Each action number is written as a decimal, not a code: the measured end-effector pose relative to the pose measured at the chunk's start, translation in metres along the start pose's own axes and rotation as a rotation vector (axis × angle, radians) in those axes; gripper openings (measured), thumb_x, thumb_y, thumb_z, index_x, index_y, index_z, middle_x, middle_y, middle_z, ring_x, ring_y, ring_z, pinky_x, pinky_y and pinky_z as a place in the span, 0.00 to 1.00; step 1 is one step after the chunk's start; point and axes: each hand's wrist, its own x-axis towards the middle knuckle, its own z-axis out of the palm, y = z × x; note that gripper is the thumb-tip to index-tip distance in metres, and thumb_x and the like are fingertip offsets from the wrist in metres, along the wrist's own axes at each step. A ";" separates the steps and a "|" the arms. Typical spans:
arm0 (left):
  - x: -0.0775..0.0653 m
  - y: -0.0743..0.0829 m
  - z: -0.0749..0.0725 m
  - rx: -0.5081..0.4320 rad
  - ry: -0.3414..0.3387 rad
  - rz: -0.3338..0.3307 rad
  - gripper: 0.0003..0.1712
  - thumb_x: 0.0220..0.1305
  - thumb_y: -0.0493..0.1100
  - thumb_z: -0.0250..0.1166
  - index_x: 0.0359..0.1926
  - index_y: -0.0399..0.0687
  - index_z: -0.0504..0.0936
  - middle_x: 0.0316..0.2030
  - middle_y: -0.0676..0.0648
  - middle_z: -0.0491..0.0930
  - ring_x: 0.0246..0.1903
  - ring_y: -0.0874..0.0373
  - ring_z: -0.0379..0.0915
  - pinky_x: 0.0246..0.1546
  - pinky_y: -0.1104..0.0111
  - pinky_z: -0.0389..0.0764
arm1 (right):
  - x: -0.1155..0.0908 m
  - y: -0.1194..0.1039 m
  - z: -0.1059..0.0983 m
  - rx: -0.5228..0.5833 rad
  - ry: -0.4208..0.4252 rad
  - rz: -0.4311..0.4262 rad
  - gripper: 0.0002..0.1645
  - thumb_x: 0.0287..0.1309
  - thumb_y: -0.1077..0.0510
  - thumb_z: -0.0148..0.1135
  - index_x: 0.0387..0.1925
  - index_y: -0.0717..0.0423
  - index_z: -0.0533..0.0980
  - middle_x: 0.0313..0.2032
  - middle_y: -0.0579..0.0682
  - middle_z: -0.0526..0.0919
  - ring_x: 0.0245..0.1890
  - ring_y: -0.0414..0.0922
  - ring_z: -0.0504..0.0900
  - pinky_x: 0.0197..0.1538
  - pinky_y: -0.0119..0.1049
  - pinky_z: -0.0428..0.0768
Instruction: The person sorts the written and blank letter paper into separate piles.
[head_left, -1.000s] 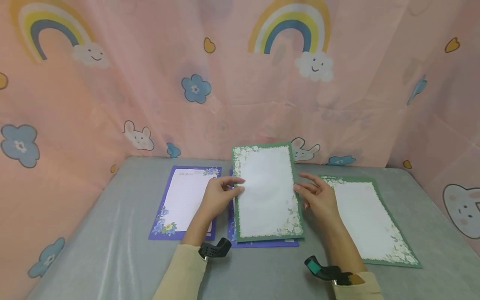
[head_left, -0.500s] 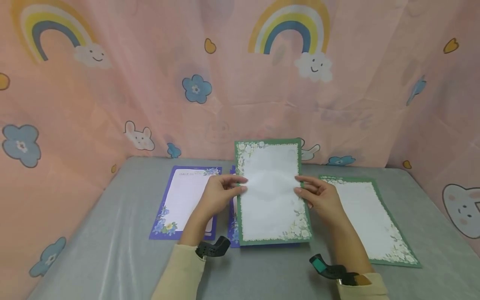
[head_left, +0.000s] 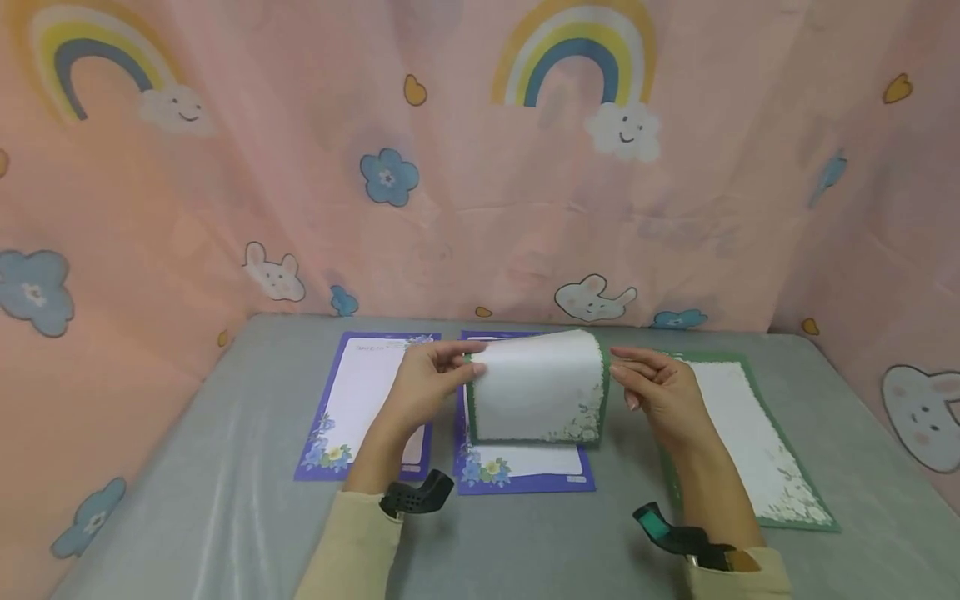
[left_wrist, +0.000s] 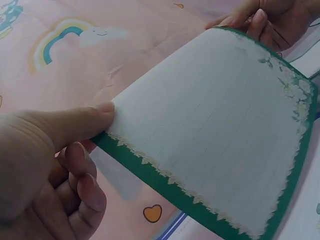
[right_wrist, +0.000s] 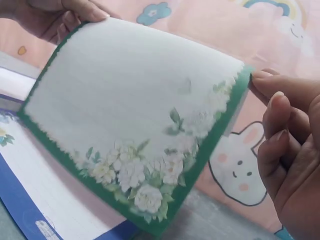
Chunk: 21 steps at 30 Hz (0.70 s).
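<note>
A green-bordered sheet of letter paper (head_left: 536, 396) with white flowers is held up above the table, its upper part bent back out of sight. My left hand (head_left: 420, 383) pinches its left edge between thumb and fingers. On the opposite edge, the thumb and index finger of my right hand (head_left: 663, 396) pinch the green border, as the right wrist view shows; the other fingers are curled. Beneath the held paper lies a purple-bordered sheet (head_left: 525, 485) with blue and yellow flowers, partly covered.
Another purple-bordered sheet (head_left: 360, 400) lies to the left, partly behind my left forearm. A second green-bordered sheet (head_left: 742, 433) lies on the right, partly hidden by my right arm. The grey-covered table (head_left: 225, 467) meets a pink patterned curtain (head_left: 465, 225) at the back.
The green-bordered sheet stood nearly flat and facing me; its top has bent backward and its lower edge has risen, uncovering more of the purple sheet. My right hand has shifted slightly right.
</note>
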 end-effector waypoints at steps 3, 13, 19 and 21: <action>0.000 0.001 0.000 -0.002 0.003 0.002 0.17 0.64 0.43 0.71 0.55 0.51 0.87 0.29 0.52 0.76 0.24 0.61 0.64 0.22 0.72 0.64 | -0.001 -0.001 -0.001 -0.070 -0.017 -0.015 0.17 0.70 0.65 0.58 0.54 0.46 0.82 0.29 0.37 0.87 0.18 0.36 0.75 0.26 0.29 0.74; -0.003 0.005 0.004 0.029 -0.035 0.068 0.13 0.67 0.43 0.68 0.51 0.50 0.88 0.33 0.46 0.85 0.26 0.59 0.69 0.29 0.71 0.72 | 0.003 -0.004 0.018 -0.321 0.066 -0.003 0.16 0.67 0.59 0.64 0.55 0.57 0.83 0.21 0.33 0.81 0.15 0.37 0.66 0.22 0.34 0.68; -0.004 0.011 0.008 0.038 -0.023 0.082 0.12 0.69 0.44 0.65 0.51 0.51 0.88 0.17 0.53 0.69 0.18 0.61 0.57 0.20 0.71 0.63 | 0.003 -0.009 0.026 -0.359 0.081 0.011 0.23 0.67 0.55 0.65 0.59 0.62 0.79 0.12 0.38 0.58 0.13 0.44 0.51 0.18 0.38 0.58; -0.004 0.015 0.009 0.050 -0.012 0.084 0.12 0.69 0.44 0.65 0.51 0.52 0.88 0.14 0.54 0.62 0.17 0.61 0.55 0.18 0.71 0.62 | 0.003 -0.014 0.028 -0.367 0.083 0.003 0.24 0.67 0.54 0.65 0.60 0.62 0.78 0.13 0.38 0.55 0.13 0.44 0.47 0.18 0.38 0.56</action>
